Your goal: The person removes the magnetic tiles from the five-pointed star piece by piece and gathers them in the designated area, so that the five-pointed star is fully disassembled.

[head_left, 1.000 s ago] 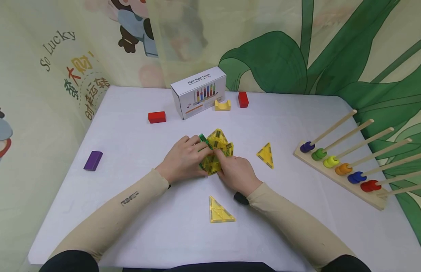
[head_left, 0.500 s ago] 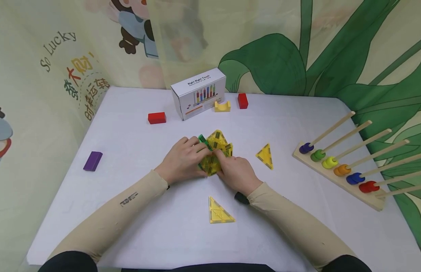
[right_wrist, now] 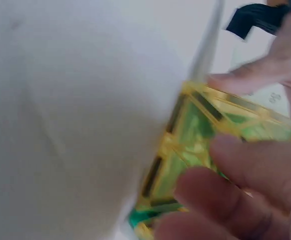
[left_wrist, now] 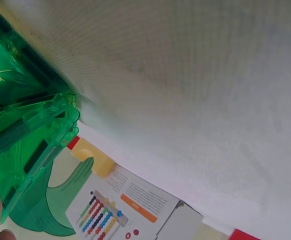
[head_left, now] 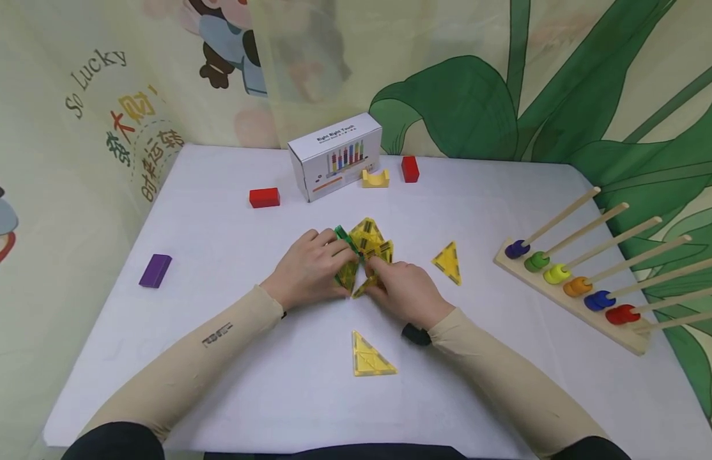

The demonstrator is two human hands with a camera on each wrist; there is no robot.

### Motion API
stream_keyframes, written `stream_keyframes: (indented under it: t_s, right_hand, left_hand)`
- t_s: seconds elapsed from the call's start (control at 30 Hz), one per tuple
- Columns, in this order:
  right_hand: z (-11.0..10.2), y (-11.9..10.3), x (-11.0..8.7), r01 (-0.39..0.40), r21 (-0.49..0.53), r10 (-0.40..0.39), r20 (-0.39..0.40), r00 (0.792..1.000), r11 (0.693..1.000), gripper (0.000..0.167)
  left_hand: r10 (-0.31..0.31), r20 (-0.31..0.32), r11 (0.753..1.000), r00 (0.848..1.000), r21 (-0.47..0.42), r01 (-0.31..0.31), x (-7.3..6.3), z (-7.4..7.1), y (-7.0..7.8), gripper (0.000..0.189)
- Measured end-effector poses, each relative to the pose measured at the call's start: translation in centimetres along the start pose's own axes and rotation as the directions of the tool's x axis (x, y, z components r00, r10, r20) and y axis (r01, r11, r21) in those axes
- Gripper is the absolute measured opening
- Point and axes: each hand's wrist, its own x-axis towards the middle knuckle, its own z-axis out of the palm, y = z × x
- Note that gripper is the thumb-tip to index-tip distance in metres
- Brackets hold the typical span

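Out swung a yellow tile [head_left: 364, 285] on the near side: half a second earlier it lay close against its neighbour, and now a white gap had opened as the right hand [head_left: 410, 287] shifted a touch away. That hand had it pinched between thumb and fingers, while the left hand [head_left: 312, 265] kept its grip on the left flank of the green-and-yellow structure [head_left: 369, 236], which sat between them mid-table [head_left: 264, 396]. Green panels [left_wrist: 25, 125] showed close up from the left wrist, standing on the far-left side, and yellow ones rose at the back. So the body looked largely assembled, but the near face stood open; whether the swung tile hung on by an edge or had come free, nobody could tell, with fingers over it and the right wrist view blurred. Closing that gap seemed the outstanding job. Two spares waited untouched: one loose yellow triangle [head_left: 448, 262] right of the hands, another yellow triangle [head_left: 372, 356] nearer the person, both lying flat, so the building appeared unfinished.
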Motion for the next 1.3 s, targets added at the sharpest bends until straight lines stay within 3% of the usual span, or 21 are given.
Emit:
stream_keyframes:
  t_s: [0.13,0.27,0.43,0.63,0.87,1.0,1.13,1.3]
  right_hand:
    - [-0.8,0.5,-0.9,0.010,0.082,-0.009,-0.004,1.000,0.997,0.015]
    - [-1.6,1.3,-2.1,-0.012,0.143,0.010,0.012,1.000,0.990,0.013]
    - [-2.1,2.8,-4.2,-0.092,0.184,0.077,0.088,0.993,0.979,0.013]
    - [-2.1,5.4,-6.8,-0.212,0.210,0.182,0.154,0.971,0.954,0.010]
    - [-2.8,7.8,-9.5,-0.333,0.085,0.315,0.176,0.933,0.939,0.014]
    - [-3.3,8.4,-10.7,-0.379,-0.012,0.376,0.147,0.915,0.925,0.019]
    - [-3.7,8.6,-11.3,-0.398,-0.086,0.406,0.103,0.908,0.913,0.028]
    - [-3.8,8.5,-11.2,-0.413,-0.097,0.421,0.092,0.902,0.906,0.033]
  left_hand:
    - [0.001,0.009,1.000,1.000,-0.007,-0.001,0.0,-0.1,0.0,0.061]
    - [0.003,0.011,1.000,1.000,-0.013,-0.003,-0.1,-0.2,-0.1,0.062]
    - [0.006,-0.001,1.000,1.000,-0.012,-0.006,-0.1,-0.2,-0.1,0.062]
    - [0.008,-0.019,1.000,1.000,-0.007,-0.008,-0.2,-0.1,0.0,0.063]
    - [-0.002,-0.053,1.000,0.999,0.009,0.002,-0.2,0.2,0.2,0.060]
    - [-0.006,-0.066,1.000,0.998,0.025,0.008,-0.2,0.4,0.3,0.061]
    - [-0.016,-0.064,0.999,0.998,0.032,0.018,-0.1,0.5,0.4,0.063]
    - [-0.020,-0.067,0.999,0.998,0.037,0.022,-0.1,0.5,0.5,0.063]
